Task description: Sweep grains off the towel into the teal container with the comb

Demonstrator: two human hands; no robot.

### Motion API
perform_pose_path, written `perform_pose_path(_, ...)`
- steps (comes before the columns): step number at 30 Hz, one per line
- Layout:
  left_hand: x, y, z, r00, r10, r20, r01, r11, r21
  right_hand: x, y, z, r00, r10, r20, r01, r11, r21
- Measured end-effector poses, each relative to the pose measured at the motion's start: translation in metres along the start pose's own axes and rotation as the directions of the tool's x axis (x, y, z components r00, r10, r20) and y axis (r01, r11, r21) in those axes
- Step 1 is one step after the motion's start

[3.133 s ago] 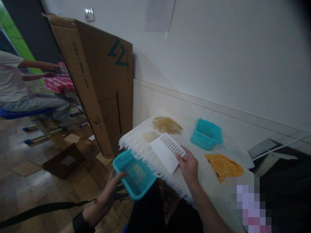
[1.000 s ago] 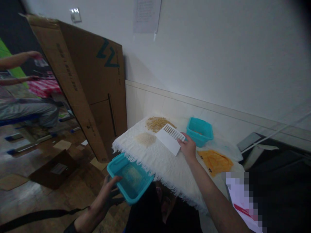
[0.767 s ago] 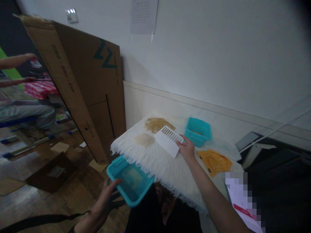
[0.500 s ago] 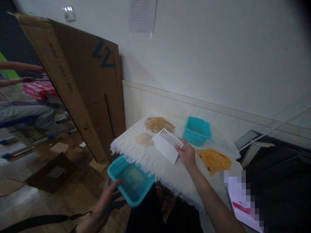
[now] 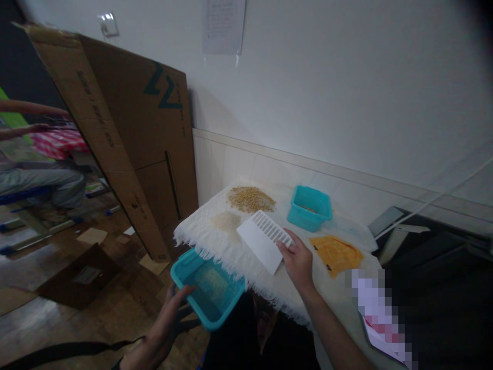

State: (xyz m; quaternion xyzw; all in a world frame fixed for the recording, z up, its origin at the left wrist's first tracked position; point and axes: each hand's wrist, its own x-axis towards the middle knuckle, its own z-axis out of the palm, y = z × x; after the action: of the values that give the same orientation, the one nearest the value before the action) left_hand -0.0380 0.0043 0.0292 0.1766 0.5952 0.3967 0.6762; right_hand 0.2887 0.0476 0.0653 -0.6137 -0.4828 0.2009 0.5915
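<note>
My right hand (image 5: 297, 262) grips a white slotted scraper (image 5: 263, 239) that rests on a fringed white cloth (image 5: 246, 257) over the table. My left hand (image 5: 169, 321) holds a teal bin (image 5: 208, 285) just below the cloth's fringed front edge; pale grains lie in its bottom. Past the scraper sit a small pale grain pile (image 5: 225, 221) and, farther back, a larger tan grain pile (image 5: 251, 199).
A second teal bin (image 5: 310, 207) stands at the table's back, an orange cloth (image 5: 336, 253) to its right. A tall cardboard box (image 5: 131, 133) leans on the wall at left. A seated person (image 5: 34, 164) works far left; cardboard scraps litter the wooden floor.
The scraper, held in my right hand, has been drawn back from near the tan pile toward the table's front edge. My left hand keeps the bin under that edge.
</note>
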Motion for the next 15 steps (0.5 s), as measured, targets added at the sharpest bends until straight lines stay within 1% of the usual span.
perform_pose_path(3,-0.003,0.0,0.002,1.0,0.02,-0.017,-0.02,1.0,0.013,0.0,0.002,-0.005,0.999,0.001,-0.045,-0.002,0.999,-0.036)
perform_pose_path(7,-0.011,0.002,0.004,0.999,0.029,-0.014,-0.029,1.0,0.01,-0.012,0.006,-0.004,0.999,0.042,-0.003,-0.042,0.999,-0.015)
perform_pose_path(12,-0.02,0.006,0.005,0.994,0.087,0.064,-0.087,0.996,-0.003,-0.025,0.003,0.002,0.996,0.087,0.02,-0.087,0.996,0.037)
perform_pose_path(15,-0.019,0.007,0.006,0.997,0.069,0.033,-0.07,0.997,0.012,-0.024,0.0,-0.002,0.995,0.105,-0.002,-0.104,0.993,0.054)
